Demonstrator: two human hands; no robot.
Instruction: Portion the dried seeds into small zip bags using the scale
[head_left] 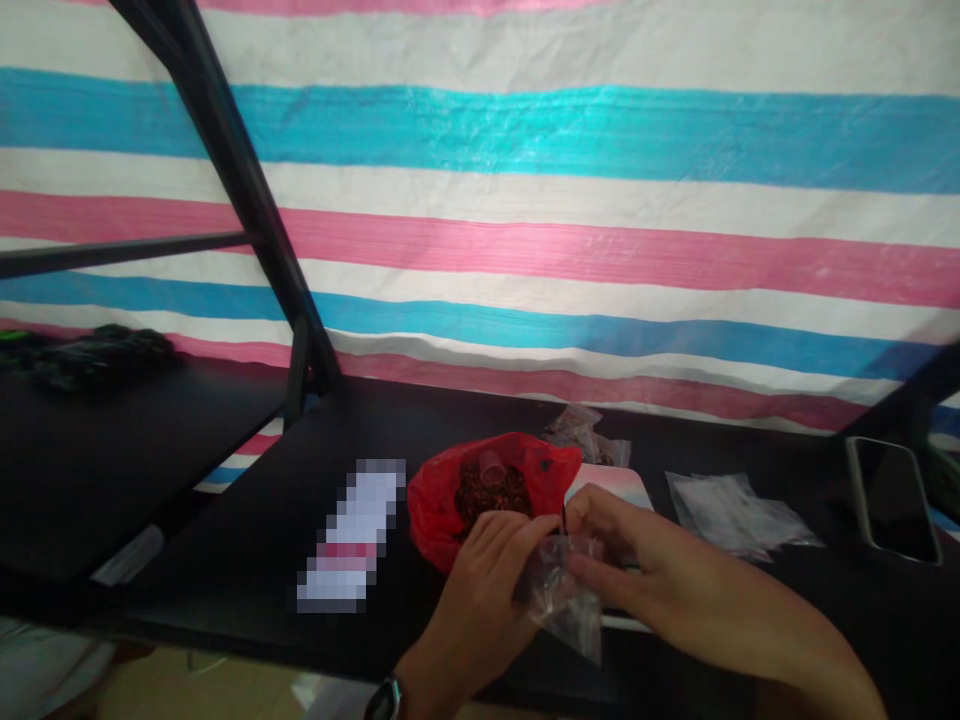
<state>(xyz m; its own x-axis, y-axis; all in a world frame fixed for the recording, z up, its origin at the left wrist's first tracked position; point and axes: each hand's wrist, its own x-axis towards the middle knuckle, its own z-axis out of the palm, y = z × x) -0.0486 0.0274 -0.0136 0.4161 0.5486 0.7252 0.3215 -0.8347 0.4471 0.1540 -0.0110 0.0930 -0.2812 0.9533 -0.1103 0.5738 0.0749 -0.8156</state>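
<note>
Both my hands are at a small clear zip bag (pixel 564 600) over the front of the black table. My left hand (pixel 491 565), with a watch on its wrist, has its fingers closed on the bag's left side. On the other side my right hand (pixel 619 550) pinches the bag near its top. Just behind my left hand sits a red plastic bag (pixel 435 500), its mouth wide, with dark reddish-brown bits (pixel 487 500) inside. A small clear cup (pixel 492 467) rests on those bits. Partly hidden under my right hand is a pale, flat tray-like thing (pixel 615 482).
Several small bags with brown contents (pixel 581 432) lie behind the red bag. To the right are a pile of flat clear bags (pixel 739 510) and a phone (pixel 896 498). A blurred white paper (pixel 352 535) lies left. Black frame bars (pixel 240 190) stand before a striped sheet (pixel 525 130).
</note>
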